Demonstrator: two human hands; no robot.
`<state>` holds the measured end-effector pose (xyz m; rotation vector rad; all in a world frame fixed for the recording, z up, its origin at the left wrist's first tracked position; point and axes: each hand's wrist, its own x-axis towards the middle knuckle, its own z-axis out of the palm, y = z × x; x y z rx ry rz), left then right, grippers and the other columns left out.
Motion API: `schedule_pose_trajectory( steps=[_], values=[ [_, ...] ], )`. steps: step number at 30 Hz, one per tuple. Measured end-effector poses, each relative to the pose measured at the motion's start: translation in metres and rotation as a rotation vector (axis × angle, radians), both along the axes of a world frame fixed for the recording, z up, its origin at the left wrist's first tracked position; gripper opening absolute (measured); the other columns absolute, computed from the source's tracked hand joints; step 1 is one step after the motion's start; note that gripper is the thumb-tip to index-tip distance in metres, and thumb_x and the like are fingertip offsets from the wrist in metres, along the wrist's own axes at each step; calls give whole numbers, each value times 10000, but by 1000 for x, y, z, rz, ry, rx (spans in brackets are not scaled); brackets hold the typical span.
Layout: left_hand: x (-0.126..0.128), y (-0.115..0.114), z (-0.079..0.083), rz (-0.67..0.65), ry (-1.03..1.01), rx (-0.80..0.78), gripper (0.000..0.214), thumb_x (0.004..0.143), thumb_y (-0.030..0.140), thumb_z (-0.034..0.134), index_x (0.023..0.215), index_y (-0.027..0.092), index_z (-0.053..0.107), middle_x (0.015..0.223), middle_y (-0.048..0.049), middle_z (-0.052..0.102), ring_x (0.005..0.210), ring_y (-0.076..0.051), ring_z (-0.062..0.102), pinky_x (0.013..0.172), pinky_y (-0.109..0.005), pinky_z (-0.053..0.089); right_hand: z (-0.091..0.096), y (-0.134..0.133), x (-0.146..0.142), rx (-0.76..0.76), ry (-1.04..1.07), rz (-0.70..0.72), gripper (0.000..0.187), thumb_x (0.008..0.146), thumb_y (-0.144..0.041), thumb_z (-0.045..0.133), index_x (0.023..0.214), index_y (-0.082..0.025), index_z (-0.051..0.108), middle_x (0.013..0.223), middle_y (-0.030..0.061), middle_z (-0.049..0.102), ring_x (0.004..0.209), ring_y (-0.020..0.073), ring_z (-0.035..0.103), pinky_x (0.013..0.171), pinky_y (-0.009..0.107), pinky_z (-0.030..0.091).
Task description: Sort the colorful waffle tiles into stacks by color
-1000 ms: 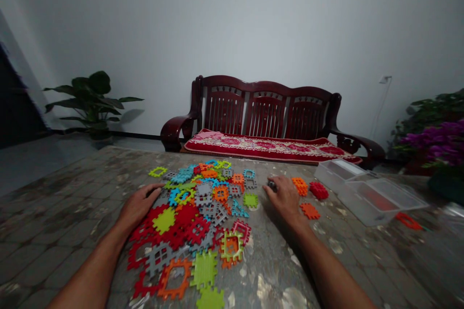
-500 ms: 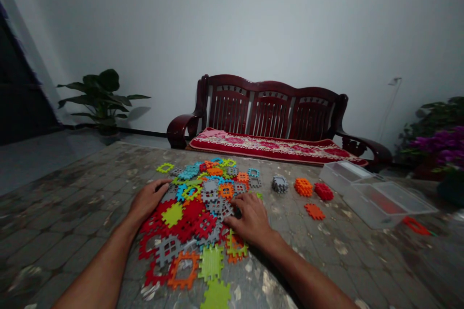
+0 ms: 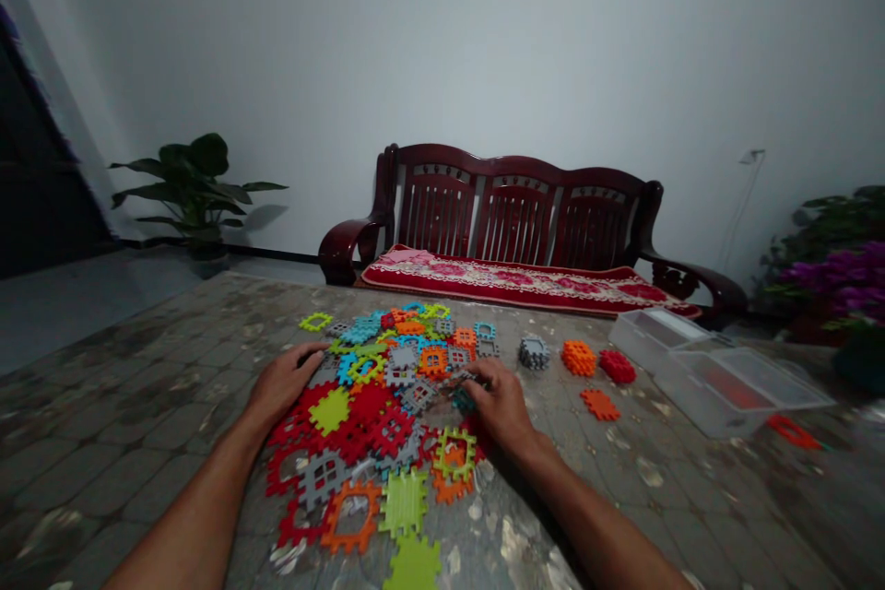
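Off the heap: grey stack (image 3: 534,353), orange stack (image 3: 578,358), red stack (image 3: 617,366) in a row right of centre; loose orange tile (image 3: 600,404) below them. Most plastic waffle tiles (image 3: 366,406) remain heaped bottom centre, colours mixed. Right hand (image 3: 503,406) narrowly curled at teal tile (image 3: 463,401), heap's right edge; can't tell if holding. Left hand (image 3: 285,384) lies open on heap's left edge, holding nothing.
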<state>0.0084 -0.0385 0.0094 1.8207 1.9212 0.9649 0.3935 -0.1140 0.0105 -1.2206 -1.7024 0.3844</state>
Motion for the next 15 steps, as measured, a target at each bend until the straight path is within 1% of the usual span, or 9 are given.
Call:
schedule_pose_trajectory(
  steps=[2,5,7,10,13,15],
  values=[
    [0,0,0,0,2,8,537,879,482,496,1204,207,822,1286,-104,806,1161,-310,741,1044,-414,553,-3,7,15,62,62,-44,219,829,-183,603,908,-231,801,916,57,769,895,230,701,844,348,563],
    [0,0,0,-2,13,0,538,882,479,493,1211,206,819,1284,-107,807,1163,-314,743,1033,-417,561,-9,14,38,91,61,-134,293,784,-141,565,924,-218,810,963,77,786,958,246,724,920,388,583],
    [0,0,1,3,18,-7,542,883,475,489,1217,199,816,1283,-113,806,1164,-319,744,1028,-422,565,-14,15,49,38,8,-172,395,716,-83,538,963,-208,820,1034,91,797,1025,259,735,1004,428,573],
    [0,1,1,11,18,-4,534,878,471,493,1198,195,820,1269,-119,810,1168,-327,744,1019,-426,572,-19,15,57,-86,-79,-200,580,607,-16,507,1061,-186,825,1130,106,803,1111,281,736,1097,472,539],
    [1,1,1,12,7,-3,529,870,472,497,1186,200,823,1262,-115,813,1174,-327,744,1023,-420,570,-20,15,59,-183,-125,-198,708,574,6,506,1199,-155,796,1240,122,786,1192,296,719,1147,481,508],
    [1,1,1,7,1,-4,535,867,474,496,1191,199,821,1256,-114,815,1168,-328,746,1024,-422,569,-19,15,60,-226,-137,-179,726,588,-6,539,1263,-137,770,1290,135,769,1229,307,704,1163,480,497]
  ],
)
